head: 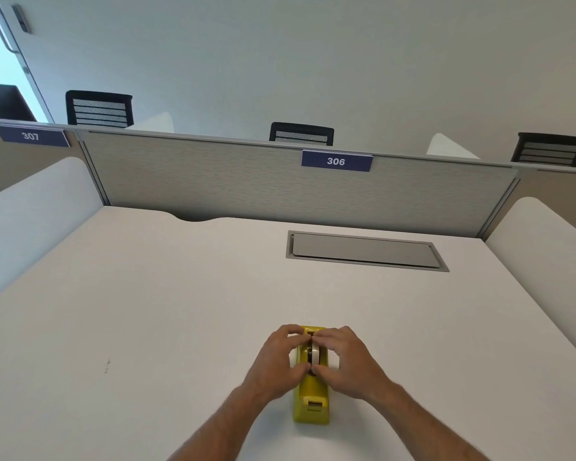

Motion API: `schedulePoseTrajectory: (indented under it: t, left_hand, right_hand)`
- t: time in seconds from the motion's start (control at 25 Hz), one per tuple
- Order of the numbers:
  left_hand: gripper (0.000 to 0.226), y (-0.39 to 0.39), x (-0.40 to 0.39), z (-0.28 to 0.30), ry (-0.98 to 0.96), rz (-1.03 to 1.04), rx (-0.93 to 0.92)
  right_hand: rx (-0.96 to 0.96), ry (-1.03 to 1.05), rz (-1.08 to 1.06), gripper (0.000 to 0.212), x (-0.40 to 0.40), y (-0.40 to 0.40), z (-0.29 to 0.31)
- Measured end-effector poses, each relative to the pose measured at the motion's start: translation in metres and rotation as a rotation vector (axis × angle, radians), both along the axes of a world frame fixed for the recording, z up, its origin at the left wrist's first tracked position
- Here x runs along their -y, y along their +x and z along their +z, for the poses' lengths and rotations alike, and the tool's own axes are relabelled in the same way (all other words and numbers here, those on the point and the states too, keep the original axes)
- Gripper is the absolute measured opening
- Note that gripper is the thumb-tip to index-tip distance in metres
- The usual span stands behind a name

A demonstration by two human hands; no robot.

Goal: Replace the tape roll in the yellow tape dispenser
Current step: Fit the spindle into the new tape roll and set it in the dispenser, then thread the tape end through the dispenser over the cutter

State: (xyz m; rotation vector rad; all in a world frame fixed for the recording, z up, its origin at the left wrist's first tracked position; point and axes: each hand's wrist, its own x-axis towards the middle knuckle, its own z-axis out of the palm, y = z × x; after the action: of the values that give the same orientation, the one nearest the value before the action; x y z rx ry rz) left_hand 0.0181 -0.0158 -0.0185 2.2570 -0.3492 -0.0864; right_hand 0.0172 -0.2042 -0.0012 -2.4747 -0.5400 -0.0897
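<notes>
Head view: yellow tape dispenser (311, 399) sits on the bench (147, 311), near edge. Left hand (280, 356) and right hand (341, 359) both pinch the tape roll (314, 352) in its cradle, one per side, probably to keep it level.

A white desk (153, 311) carries a yellow tape dispenser (311, 399) standing near its front edge, well apart from the grey cable hatch (363, 250) set flush behind it.

single head-worn wide-angle view, forward and down over desk (147, 311), close above hands
</notes>
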Motion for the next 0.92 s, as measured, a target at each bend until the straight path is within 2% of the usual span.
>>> schedulePoseTrajectory:
  t: [0.2,0.44,0.64,0.92]
  left_hand:
    - [0.054,0.0,0.0,0.0,-0.008,-0.016,-0.032]
    - [0.049,0.002,0.002,0.0,0.006,0.005,-0.042]
    - [0.048,0.0,0.003,0.001,-0.009,-0.005,-0.036]
    - [0.048,0.002,0.004,0.002,0.029,0.005,-0.023]
  right_hand:
    - [0.054,-0.033,0.02,0.049,0.001,-0.001,-0.001]
    - [0.109,-0.062,0.073,0.042,0.003,0.0,0.001]
    - [0.155,-0.094,0.136,0.02,0.004,0.006,0.008]
    - [0.147,-0.076,0.121,0.018,0.005,0.006,0.009]
